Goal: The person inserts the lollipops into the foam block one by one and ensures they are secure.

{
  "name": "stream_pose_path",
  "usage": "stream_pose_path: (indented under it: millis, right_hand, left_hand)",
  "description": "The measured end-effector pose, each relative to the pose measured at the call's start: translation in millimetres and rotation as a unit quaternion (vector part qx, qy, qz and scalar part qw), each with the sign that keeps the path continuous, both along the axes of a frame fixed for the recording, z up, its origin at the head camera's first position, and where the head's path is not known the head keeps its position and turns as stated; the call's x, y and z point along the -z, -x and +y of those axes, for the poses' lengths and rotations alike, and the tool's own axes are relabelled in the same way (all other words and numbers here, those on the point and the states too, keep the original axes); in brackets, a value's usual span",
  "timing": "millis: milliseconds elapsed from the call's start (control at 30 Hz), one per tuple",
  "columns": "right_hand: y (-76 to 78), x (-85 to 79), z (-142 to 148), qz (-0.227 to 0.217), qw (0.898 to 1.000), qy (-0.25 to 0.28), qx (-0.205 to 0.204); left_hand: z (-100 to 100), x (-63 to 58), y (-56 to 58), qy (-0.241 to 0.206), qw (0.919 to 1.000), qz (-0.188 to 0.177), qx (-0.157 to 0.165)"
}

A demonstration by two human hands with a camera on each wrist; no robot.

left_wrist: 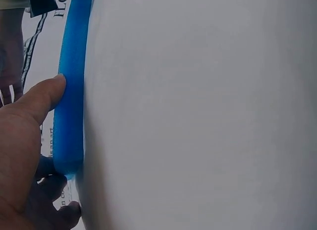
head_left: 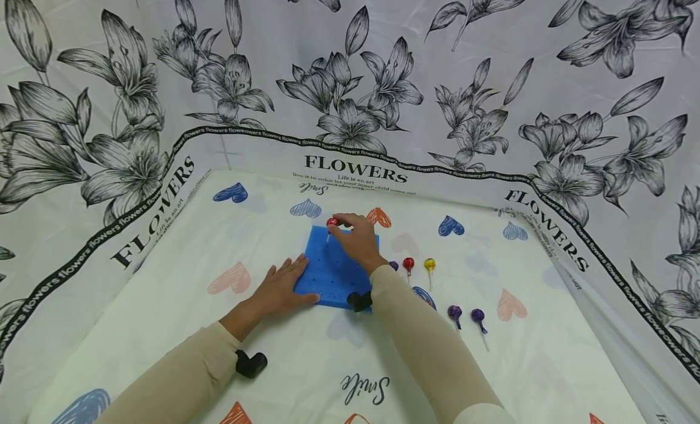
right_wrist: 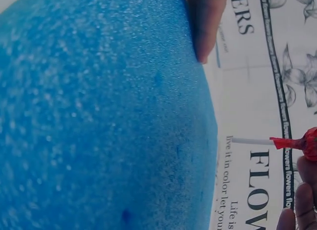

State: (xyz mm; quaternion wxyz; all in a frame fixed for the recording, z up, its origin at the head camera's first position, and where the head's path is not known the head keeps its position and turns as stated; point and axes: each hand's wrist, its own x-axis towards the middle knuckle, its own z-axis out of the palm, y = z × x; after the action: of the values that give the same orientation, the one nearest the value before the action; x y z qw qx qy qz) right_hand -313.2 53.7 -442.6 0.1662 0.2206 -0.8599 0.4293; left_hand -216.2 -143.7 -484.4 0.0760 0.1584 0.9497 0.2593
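A blue foam block (head_left: 328, 272) with small holes in its top lies on the patterned cloth. My right hand (head_left: 358, 239) pinches a red-wrapped lollipop (head_left: 331, 222) above the block's far left part, its white stick pointing down. In the right wrist view the lollipop's stick (right_wrist: 250, 140) stands apart from the foam surface. My left hand (head_left: 281, 287) rests against the block's left side and near corner, fingers spread. The left wrist view shows the left thumb (left_wrist: 47, 93) touching the block's edge (left_wrist: 72, 106).
Right of the block lie a red lollipop (head_left: 408, 263), a yellow lollipop (head_left: 429, 265) and a partly hidden purple one (head_left: 394, 265). Closer to me are two purple lollipops (head_left: 455, 313). A flower-printed curtain (head_left: 350, 78) stands around the table's back and sides.
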Motion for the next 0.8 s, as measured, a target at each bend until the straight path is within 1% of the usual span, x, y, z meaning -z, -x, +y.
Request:
stream_pose_path:
  millis: [300, 533, 733, 800]
  right_hand:
    - [-1.7, 4.1, -2, -0.056, 0.997, -0.044, 0.015]
    - [-3.1, 6.7, -2, -0.084, 0.995, -0.06, 0.002]
    - [-2.3, 10.9, -3, -0.115, 0.989, -0.089, -0.005]
    - [-1.5, 10.9, -4, -0.119, 0.988, -0.095, -0.006]
  left_hand:
    - [0, 0.8, -0.8, 0.001, 1.0, 0.0, -0.003]
    - [0, 1.4, -1.8, -0.003, 1.0, 0.004, -0.003]
    - [0, 0.5, -2.5, -0.004, 1.0, 0.008, -0.001]
    - [0, 0.4, -2.0, -0.002, 1.0, 0.008, -0.001]
